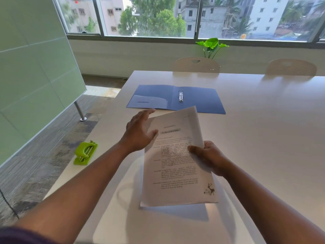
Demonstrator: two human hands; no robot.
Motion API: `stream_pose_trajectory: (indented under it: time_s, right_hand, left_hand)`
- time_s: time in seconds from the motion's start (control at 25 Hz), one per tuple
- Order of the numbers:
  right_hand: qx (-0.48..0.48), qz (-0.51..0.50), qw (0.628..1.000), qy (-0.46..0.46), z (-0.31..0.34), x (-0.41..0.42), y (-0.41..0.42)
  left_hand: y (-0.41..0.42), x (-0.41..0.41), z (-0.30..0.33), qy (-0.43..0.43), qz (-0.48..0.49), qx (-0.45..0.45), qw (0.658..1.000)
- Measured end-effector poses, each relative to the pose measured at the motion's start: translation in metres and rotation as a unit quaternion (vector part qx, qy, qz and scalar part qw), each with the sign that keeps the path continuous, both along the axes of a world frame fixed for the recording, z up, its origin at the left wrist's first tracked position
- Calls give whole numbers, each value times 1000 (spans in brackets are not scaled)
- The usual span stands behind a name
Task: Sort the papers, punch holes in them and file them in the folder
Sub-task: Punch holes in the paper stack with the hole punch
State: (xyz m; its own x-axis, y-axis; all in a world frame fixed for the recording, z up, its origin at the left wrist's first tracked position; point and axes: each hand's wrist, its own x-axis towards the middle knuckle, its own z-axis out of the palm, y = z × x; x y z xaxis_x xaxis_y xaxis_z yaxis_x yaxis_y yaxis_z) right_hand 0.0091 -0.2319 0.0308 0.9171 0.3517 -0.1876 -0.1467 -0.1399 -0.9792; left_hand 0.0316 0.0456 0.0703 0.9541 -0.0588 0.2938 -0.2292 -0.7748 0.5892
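A stack of printed papers (177,166) hangs above the white table (263,138), tilted, text side up. My right hand (209,157) grips its right edge, thumb on top of the page. My left hand (139,132) lies against the stack's upper left edge with fingers straight and spread. Beyond the papers a blue ring folder (197,99) lies open and flat, its metal rings (180,95) upright in the middle. A green hole punch (85,153) sits at the table's left edge, apart from both hands.
Two white chairs (196,65) (291,67) stand at the far side of the table. A green plant (212,46) rises behind them under the window. A frosted glass partition (31,76) stands on the left, and the table's left edge drops to the carpet.
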Motion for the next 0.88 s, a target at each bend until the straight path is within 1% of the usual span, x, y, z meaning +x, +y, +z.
stream_pose_trajectory:
  time_s: [0.08,0.16,0.24,0.32,0.36,0.44,0.52,0.56,0.72,0.88]
  right_hand:
    - [17,-9,1000,9,2,4,9]
    - [9,-23,1000,19,3,9,21]
    - [-20,-26,999,23,3,14,38]
    - [-33,-21,999,26,2,19,53]
    - [-33,-17,999,26,1,21,61]
    - [-31,-8,999,27,-1,25,75]
    - [-22,-9,999,32,-3,29,86]
    - [-22,-9,999,35,-4,30,92]
    - [-34,-2,999,40,-6,33,110]
    - [-27,2,998,51,-7,33,120]
  left_hand:
    - [12,-9,-15,-7,80,-3,997]
    - [30,-19,-28,-23,168,23,985]
    - [57,-27,-36,-58,234,53,969]
    - [88,-35,-38,-81,304,81,946]
    - [102,-39,-37,-71,338,87,934]
    - [128,-46,-36,-14,391,70,918]
    - [147,-48,-42,33,414,32,909]
    - [156,-49,-48,43,419,6,907]
    - [173,-54,-60,50,423,-123,897]
    - [175,-55,-57,82,426,-168,886]
